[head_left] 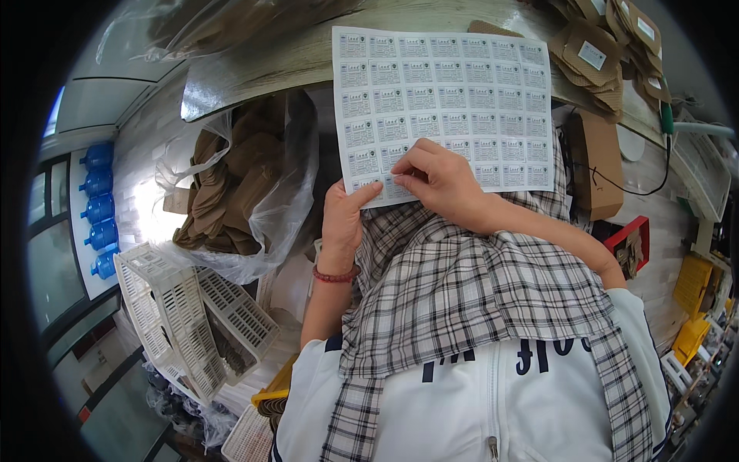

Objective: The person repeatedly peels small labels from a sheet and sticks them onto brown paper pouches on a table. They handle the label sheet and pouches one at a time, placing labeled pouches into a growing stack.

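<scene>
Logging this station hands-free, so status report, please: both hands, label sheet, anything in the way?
Left hand holding label sheet near lower left corner. Right hand over its lower rows, grip unclear. No obstruction seen between hands and sheet.

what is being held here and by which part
The left hand holds the sheet of labels by its lower-left corner. Whether the right hand, over its lower part, pinches anything cannot be told.

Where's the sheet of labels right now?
In the head view, the sheet is at upper centre, in front of the table; the left hand holds its lower left corner, and the right hand is over its lower part.
</scene>
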A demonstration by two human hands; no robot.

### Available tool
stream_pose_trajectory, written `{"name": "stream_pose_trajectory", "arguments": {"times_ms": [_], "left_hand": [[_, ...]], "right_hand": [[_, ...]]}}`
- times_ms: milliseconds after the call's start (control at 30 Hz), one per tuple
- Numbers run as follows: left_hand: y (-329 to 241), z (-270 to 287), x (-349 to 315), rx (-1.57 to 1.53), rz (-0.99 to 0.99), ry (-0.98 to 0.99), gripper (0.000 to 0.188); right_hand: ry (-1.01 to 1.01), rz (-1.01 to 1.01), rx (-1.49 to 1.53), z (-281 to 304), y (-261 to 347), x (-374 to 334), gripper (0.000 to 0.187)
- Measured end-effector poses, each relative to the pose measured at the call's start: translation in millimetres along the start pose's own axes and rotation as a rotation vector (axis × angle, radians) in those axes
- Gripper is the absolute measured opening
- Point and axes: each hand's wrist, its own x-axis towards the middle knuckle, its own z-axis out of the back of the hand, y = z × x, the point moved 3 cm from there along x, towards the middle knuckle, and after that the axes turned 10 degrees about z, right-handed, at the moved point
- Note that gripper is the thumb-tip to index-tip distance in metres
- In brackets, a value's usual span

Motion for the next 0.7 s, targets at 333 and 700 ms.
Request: {"name": "stream_pose_trajectory", "arguments": {"times_ms": [333, 700], "left_hand": [[-0.2, -2.5, -1.7, -0.034, -0.022, 0.026, 0.026], [1.6, -0.6, 1.2, -0.057, 0.046, 0.023, 0.028]], "right_hand": [[-0.028, 0.084, -0.085, -8.5, 2.3, 2.6, 0.011], [-0.026, 0.107, -0.114, -11.4, -2.4, 1.5, 0.014]]}}
